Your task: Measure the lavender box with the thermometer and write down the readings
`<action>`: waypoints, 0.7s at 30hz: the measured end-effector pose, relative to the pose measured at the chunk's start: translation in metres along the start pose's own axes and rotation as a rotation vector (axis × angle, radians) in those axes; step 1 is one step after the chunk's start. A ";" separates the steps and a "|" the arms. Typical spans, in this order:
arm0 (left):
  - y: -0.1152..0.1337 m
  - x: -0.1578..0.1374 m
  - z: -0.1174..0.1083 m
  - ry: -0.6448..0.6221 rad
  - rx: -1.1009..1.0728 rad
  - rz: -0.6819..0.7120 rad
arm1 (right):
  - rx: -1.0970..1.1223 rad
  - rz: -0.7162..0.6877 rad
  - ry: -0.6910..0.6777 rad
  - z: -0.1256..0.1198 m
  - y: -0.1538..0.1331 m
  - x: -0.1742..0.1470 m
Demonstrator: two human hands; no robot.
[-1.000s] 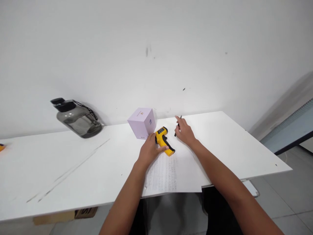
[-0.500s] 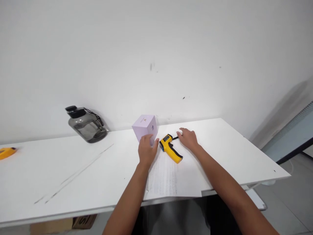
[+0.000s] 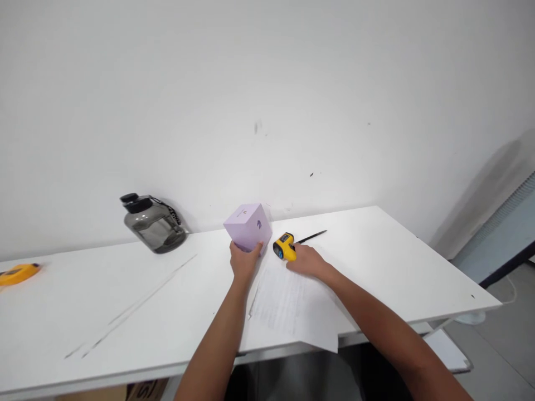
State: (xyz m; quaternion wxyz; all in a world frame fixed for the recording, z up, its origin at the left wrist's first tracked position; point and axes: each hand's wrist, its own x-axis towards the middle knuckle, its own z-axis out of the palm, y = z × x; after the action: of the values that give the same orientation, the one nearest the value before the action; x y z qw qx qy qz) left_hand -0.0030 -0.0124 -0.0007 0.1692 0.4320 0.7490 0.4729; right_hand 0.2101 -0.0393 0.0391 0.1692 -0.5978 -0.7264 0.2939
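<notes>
My left hand (image 3: 242, 262) grips the lower front of a lilac cube-shaped box (image 3: 247, 225), fingers on its left side and thumb on the right. A small dark mark shows on the box's right face. To the right, my right hand (image 3: 307, 260) is wrapped round the handle of a yellow and black infrared thermometer (image 3: 286, 245), whose grip is mostly hidden by the fingers. A thin black pen or pencil (image 3: 313, 236) lies just behind that hand. Beneath and in front of the hands is a printed paper sheet (image 3: 288, 306), its front corner hanging over the table edge.
A grey translucent water bottle (image 3: 154, 225) with a black cap and strap stands at the left by the wall. Farther left lies an orange-yellow tool (image 3: 19, 274), cut by the frame. The white table (image 3: 146, 334) runs along the wall; a cardboard box (image 3: 144, 391) shows below it.
My right hand has moved left from the black pen onto the thermometer's handle. My left hand has closed round the box, which is turned slightly. The paper's front corner has shifted.
</notes>
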 end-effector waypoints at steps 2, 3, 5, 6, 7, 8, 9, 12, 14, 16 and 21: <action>-0.003 0.001 0.000 -0.009 -0.051 -0.009 | 0.241 -0.019 0.044 0.001 0.006 0.009; -0.004 0.002 0.000 -0.012 -0.070 -0.007 | 0.403 -0.050 0.043 0.002 0.008 0.013; -0.005 0.003 -0.001 -0.025 -0.096 -0.001 | 0.744 -0.142 0.023 0.005 0.011 0.018; -0.005 0.004 -0.001 -0.036 -0.102 0.001 | 0.893 -0.190 0.007 0.006 0.011 0.019; -0.005 0.004 -0.002 -0.052 -0.104 0.001 | 1.013 -0.236 -0.010 0.008 0.010 0.019; -0.005 0.004 -0.002 -0.068 -0.101 0.002 | 1.102 -0.273 -0.028 0.009 0.009 0.018; -0.005 0.004 -0.002 -0.082 -0.097 0.006 | 1.164 -0.299 -0.052 0.009 0.008 0.017; -0.005 0.002 -0.002 -0.114 -0.110 0.053 | 1.239 -0.334 -0.147 0.012 0.006 0.014; -0.007 0.002 0.000 -0.134 -0.152 0.101 | 1.232 -0.347 -0.181 0.013 0.005 0.012; -0.009 0.002 0.002 -0.146 -0.192 0.139 | 1.216 -0.363 -0.192 0.015 0.004 0.011; -0.012 0.001 0.005 -0.168 -0.194 0.192 | 1.186 -0.376 -0.172 0.014 0.001 0.009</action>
State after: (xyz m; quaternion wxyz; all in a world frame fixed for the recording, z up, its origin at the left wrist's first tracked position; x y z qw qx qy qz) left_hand -0.0058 -0.0110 -0.0133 0.2261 0.5214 0.6384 0.5191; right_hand 0.2008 -0.0339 0.0264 0.4617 -0.2385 -0.5436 0.6591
